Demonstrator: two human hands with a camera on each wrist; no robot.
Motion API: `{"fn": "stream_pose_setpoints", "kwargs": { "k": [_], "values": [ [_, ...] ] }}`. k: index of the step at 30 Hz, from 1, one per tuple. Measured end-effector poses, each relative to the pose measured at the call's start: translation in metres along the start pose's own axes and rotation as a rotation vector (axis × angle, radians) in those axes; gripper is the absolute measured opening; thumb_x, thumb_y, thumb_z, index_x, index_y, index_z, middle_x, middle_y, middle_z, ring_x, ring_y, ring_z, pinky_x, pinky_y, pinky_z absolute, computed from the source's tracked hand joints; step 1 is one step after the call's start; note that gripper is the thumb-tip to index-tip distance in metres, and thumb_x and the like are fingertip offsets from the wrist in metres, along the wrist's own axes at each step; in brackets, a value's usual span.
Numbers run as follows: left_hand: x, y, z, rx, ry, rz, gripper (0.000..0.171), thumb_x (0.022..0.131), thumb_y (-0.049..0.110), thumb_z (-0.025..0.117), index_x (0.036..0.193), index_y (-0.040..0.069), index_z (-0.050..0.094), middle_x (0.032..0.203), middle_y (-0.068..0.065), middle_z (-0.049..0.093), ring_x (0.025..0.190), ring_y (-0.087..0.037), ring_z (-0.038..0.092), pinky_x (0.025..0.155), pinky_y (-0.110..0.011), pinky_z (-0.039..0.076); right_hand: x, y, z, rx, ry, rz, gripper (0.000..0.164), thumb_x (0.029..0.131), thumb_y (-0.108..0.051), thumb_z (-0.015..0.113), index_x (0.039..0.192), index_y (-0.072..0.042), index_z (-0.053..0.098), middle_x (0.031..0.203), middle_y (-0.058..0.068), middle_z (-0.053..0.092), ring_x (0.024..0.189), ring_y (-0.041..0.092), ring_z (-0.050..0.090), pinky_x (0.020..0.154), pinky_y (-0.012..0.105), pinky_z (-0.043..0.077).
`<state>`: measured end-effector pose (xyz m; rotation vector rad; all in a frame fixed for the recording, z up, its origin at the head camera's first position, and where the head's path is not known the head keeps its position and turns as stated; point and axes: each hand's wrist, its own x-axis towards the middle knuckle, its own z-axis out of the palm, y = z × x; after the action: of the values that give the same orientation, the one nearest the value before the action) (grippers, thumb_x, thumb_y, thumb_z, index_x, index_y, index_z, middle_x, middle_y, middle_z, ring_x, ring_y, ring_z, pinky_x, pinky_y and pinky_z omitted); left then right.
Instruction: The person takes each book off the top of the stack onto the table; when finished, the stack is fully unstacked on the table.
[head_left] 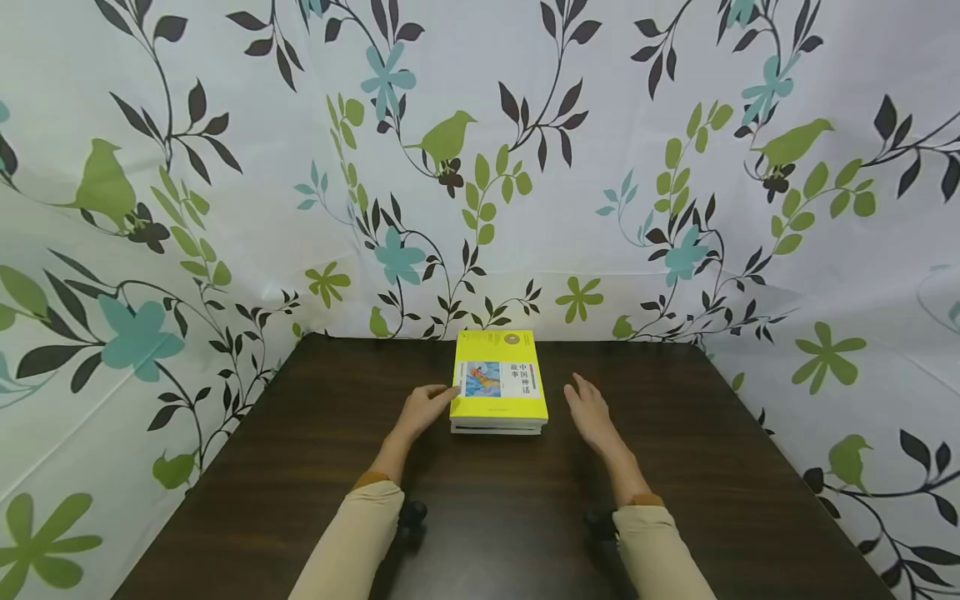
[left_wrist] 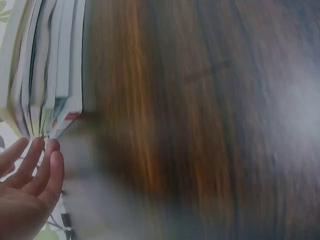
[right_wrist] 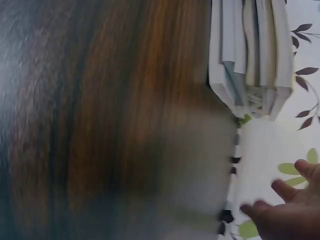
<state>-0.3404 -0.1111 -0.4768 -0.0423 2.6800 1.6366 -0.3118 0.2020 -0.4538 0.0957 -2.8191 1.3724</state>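
Note:
A stack of several books point(head_left: 497, 408) lies on the dark table, topped by a yellow book with a small picture and Chinese characters on its cover. In the head view my left hand point(head_left: 422, 412) is at the stack's left side, its fingertips at the top book's edge; whether they touch cannot be told. On the other side my right hand point(head_left: 591, 413) is apart from the stack, its fingers spread and holding nothing. Both wrist views show the page edges of the stacked books point(left_wrist: 47, 55), with the left fingers point(left_wrist: 42, 162) close by and the right hand point(right_wrist: 290, 210) farther off.
The dark wood-grain table point(head_left: 495, 517) carries the stack near its back edge. Behind it and along both sides hangs a white cloth point(head_left: 480, 250) printed with leaves, flowers and birds. Dark bands sit at both wrists.

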Motion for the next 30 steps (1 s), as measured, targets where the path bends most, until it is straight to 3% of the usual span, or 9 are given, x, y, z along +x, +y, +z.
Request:
{"fn": "stream_pose_setpoints", "kwargs": {
  "k": [6, 14, 19, 23, 26, 30],
  "values": [
    [0.002, 0.001, 0.013, -0.014, -0.005, -0.008, 0.069, 0.091, 0.05, 0.061, 0.131, -0.006, 0.057, 0.131, -0.024, 0.06, 0.122, -0.037, 0.055, 0.103, -0.051, 0.044, 0.011, 0.011, 0.013, 0.128, -0.046, 0.089, 0.071, 0.105, -0.051, 0.019, 0.155, -0.002, 0.012, 0.16, 0.026, 0.012, 0.146, 0.047, 0.01, 0.115, 0.064, 0.01],
    [0.002, 0.006, 0.017, -0.016, 0.003, -0.024, 0.069, 0.094, 0.052, 0.053, 0.132, -0.005, 0.057, 0.128, -0.022, 0.062, 0.118, -0.034, 0.057, 0.102, -0.05, 0.045, 0.024, 0.016, 0.022, 0.384, -0.083, 0.136, 0.054, 0.108, -0.028, 0.018, 0.153, 0.003, 0.019, 0.159, 0.027, 0.015, 0.145, 0.048, 0.016, 0.118, 0.057, 0.015],
    [0.002, 0.007, 0.017, -0.035, -0.005, -0.067, 0.068, 0.096, 0.054, 0.047, 0.13, -0.003, 0.06, 0.12, -0.018, 0.066, 0.102, -0.026, 0.061, 0.087, -0.04, 0.052, 0.025, 0.013, 0.025, 0.529, -0.151, 0.193, 0.054, 0.108, -0.023, 0.02, 0.153, 0.005, 0.016, 0.16, 0.029, 0.009, 0.146, 0.048, 0.011, 0.119, 0.054, 0.014],
    [0.002, 0.005, 0.019, -0.086, -0.024, -0.075, 0.066, 0.097, 0.054, 0.045, 0.126, -0.003, 0.062, 0.11, -0.014, 0.069, 0.089, -0.017, 0.062, 0.079, -0.033, 0.053, 0.027, 0.008, 0.032, 0.579, -0.19, 0.211, 0.055, 0.109, -0.025, 0.024, 0.154, 0.004, 0.012, 0.161, 0.027, 0.006, 0.146, 0.046, 0.013, 0.118, 0.054, 0.018],
    [0.003, 0.005, 0.02, -0.122, -0.028, -0.072, 0.065, 0.098, 0.052, 0.046, 0.125, -0.005, 0.061, 0.106, -0.014, 0.07, 0.084, -0.014, 0.063, 0.079, -0.034, 0.055, 0.03, 0.003, 0.037, 0.599, -0.218, 0.164, 0.056, 0.109, -0.028, 0.027, 0.155, 0.002, 0.013, 0.161, 0.024, 0.014, 0.144, 0.038, 0.026, 0.117, 0.053, 0.024],
    [0.006, 0.005, 0.021, -0.129, -0.024, -0.066, 0.065, 0.097, 0.05, 0.049, 0.127, -0.006, 0.06, 0.107, -0.016, 0.07, 0.086, -0.017, 0.065, 0.08, -0.036, 0.056, 0.033, 0.0, 0.041, 0.607, -0.207, 0.11, 0.055, 0.109, -0.027, 0.028, 0.154, 0.003, 0.017, 0.15, 0.022, 0.04, 0.118, 0.02, 0.052, 0.105, 0.041, 0.04]
  ]
}}
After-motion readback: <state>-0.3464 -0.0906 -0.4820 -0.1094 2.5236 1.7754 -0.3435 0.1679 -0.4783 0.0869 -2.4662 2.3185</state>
